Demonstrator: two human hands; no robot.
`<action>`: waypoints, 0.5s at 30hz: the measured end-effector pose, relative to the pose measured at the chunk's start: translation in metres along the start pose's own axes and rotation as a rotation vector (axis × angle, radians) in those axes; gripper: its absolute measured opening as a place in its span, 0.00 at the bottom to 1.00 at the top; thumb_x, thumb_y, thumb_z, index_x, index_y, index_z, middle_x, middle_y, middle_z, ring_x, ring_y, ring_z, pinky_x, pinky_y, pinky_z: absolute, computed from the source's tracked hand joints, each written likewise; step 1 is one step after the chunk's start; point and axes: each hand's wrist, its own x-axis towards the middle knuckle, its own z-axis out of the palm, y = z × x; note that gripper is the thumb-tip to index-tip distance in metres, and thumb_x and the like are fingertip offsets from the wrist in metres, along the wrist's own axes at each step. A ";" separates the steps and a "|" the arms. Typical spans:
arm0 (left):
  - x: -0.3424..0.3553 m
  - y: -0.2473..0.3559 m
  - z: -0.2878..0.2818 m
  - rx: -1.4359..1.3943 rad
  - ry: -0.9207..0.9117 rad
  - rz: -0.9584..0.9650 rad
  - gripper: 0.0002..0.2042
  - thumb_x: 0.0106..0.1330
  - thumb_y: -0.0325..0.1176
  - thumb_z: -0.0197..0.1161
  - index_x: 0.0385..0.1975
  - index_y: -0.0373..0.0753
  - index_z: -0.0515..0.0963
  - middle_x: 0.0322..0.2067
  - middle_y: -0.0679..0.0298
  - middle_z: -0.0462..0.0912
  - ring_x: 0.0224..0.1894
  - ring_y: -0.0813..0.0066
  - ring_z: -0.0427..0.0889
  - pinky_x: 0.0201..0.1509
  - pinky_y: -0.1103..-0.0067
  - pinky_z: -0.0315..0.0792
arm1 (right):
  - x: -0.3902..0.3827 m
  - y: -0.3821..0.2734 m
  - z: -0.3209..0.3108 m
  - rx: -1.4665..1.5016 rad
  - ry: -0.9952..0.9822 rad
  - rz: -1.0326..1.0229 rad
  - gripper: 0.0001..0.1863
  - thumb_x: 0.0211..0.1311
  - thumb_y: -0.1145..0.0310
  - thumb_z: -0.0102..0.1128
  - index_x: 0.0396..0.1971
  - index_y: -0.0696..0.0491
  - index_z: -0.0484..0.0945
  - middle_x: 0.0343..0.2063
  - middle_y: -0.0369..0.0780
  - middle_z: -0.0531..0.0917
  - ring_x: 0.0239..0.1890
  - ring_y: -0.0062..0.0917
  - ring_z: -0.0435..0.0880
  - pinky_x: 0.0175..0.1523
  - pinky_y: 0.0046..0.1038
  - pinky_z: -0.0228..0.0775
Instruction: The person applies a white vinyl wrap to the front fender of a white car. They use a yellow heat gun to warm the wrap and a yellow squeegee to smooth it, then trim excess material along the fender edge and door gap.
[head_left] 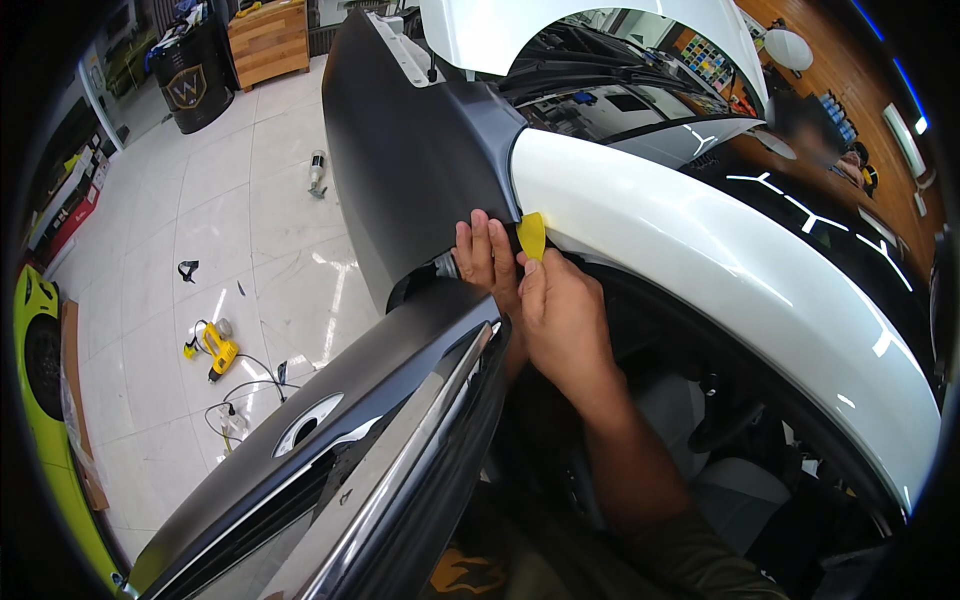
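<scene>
Right at the lower corner of the matte dark grey fender panel (425,150), the right hand (568,310) pinches a small, flat yellow scraper (533,238), its broad end up at the seam! Just beside it, the left hand (482,255) lays its fingers, straight and close together, on the fender panel near that same corner; its thumb is hidden, so whether it grips anything I cannot tell. To the right of the fender panel curves a glossy white roof pillar (640,190), and the scraper sits just where the two meet. Below the fender panel, here's the open matte dark grey door (400,335) with its oval white handle surround (322,408). And out left of the fender panel, on the pale tiled floor (150,350), a small bottle (317,172) lies near, a yellow corded gun-shaped tool (220,350) farther off, and a lime-green car (60,490) farthest away
</scene>
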 end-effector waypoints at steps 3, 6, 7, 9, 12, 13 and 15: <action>0.003 0.002 -0.010 -0.130 -0.024 -0.026 0.33 0.68 0.28 0.55 0.71 0.31 0.50 0.73 0.47 0.47 0.75 0.45 0.44 0.76 0.56 0.43 | -0.011 0.001 -0.013 -0.018 -0.013 -0.069 0.10 0.69 0.72 0.48 0.32 0.63 0.74 0.28 0.52 0.80 0.30 0.48 0.80 0.37 0.41 0.70; 0.005 0.010 -0.020 -0.217 -0.038 -0.028 0.33 0.66 0.25 0.55 0.70 0.29 0.50 0.72 0.43 0.46 0.75 0.42 0.42 0.76 0.56 0.41 | -0.033 0.017 -0.026 0.035 -0.016 -0.084 0.09 0.69 0.72 0.49 0.36 0.63 0.76 0.27 0.48 0.79 0.25 0.39 0.79 0.34 0.36 0.70; 0.003 0.014 -0.019 -0.235 -0.049 -0.019 0.33 0.65 0.23 0.55 0.70 0.28 0.51 0.72 0.42 0.46 0.75 0.41 0.42 0.76 0.56 0.40 | -0.042 0.027 -0.029 0.053 -0.014 -0.063 0.09 0.69 0.72 0.49 0.37 0.62 0.76 0.26 0.47 0.78 0.24 0.35 0.79 0.33 0.34 0.70; -0.003 0.024 -0.020 -0.290 -0.078 -0.027 0.32 0.65 0.22 0.54 0.69 0.28 0.51 0.72 0.40 0.46 0.75 0.40 0.41 0.75 0.55 0.40 | -0.059 0.041 -0.039 0.111 -0.070 0.045 0.09 0.69 0.71 0.48 0.38 0.61 0.75 0.29 0.50 0.78 0.31 0.45 0.79 0.37 0.39 0.70; -0.001 0.022 -0.031 -0.303 -0.088 -0.040 0.31 0.65 0.21 0.53 0.68 0.27 0.53 0.71 0.38 0.48 0.74 0.40 0.45 0.75 0.55 0.42 | -0.075 0.052 -0.046 0.196 -0.215 0.230 0.10 0.70 0.71 0.48 0.39 0.61 0.75 0.30 0.51 0.78 0.35 0.49 0.79 0.40 0.41 0.70; -0.003 0.023 -0.033 -0.323 -0.098 -0.034 0.30 0.65 0.21 0.53 0.68 0.27 0.53 0.70 0.38 0.49 0.73 0.40 0.47 0.74 0.55 0.42 | -0.081 0.057 -0.047 0.218 -0.266 0.308 0.10 0.70 0.71 0.47 0.40 0.61 0.75 0.30 0.51 0.78 0.35 0.48 0.79 0.40 0.40 0.70; -0.005 0.030 -0.034 -0.376 -0.080 -0.041 0.28 0.66 0.22 0.52 0.67 0.28 0.56 0.68 0.41 0.57 0.71 0.44 0.55 0.74 0.58 0.47 | -0.091 0.069 -0.042 0.236 -0.206 0.200 0.10 0.71 0.70 0.47 0.37 0.61 0.75 0.27 0.43 0.77 0.27 0.29 0.78 0.33 0.29 0.72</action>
